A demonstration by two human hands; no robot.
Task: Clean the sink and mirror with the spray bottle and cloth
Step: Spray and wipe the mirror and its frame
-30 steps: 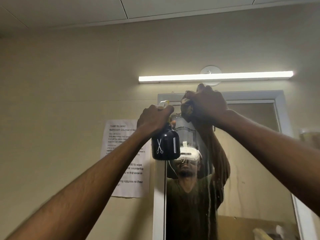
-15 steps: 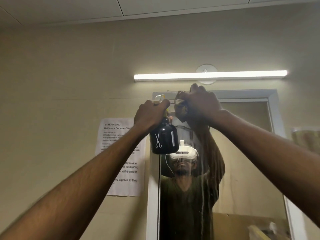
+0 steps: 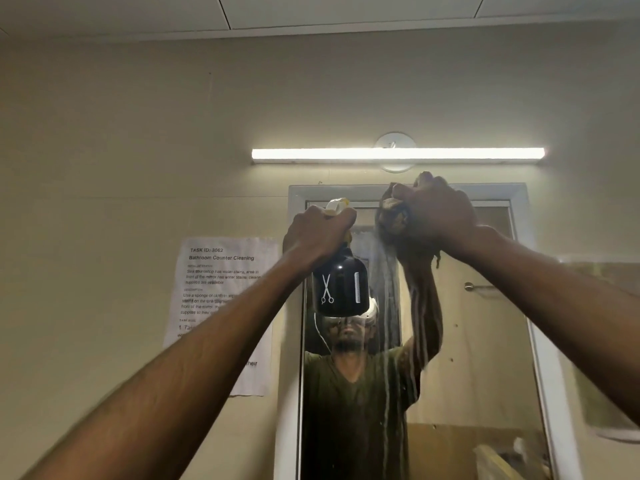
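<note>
The mirror [image 3: 485, 358] in its white frame fills the lower middle, with wet streaks running down the glass. My left hand [image 3: 320, 233] grips the neck of a black spray bottle [image 3: 341, 289] marked with scissors and a comb, held up against the mirror's upper left. Its pale nozzle pokes out above my fingers. My right hand [image 3: 438, 213] grips a bunched brown cloth [image 3: 393, 218] and presses it on the glass near the mirror's top edge. The sink is out of view.
A lit tube light [image 3: 398, 154] runs along the wall just above the mirror. A printed task sheet [image 3: 221, 299] is stuck to the beige wall left of the mirror. The mirror reflects a person, a door with a handle, and a counter corner.
Both hands stay raised at the top of the mirror. My right hand with the cloth has shifted slightly right along the top edge. The bottle stays held in the same grip.
</note>
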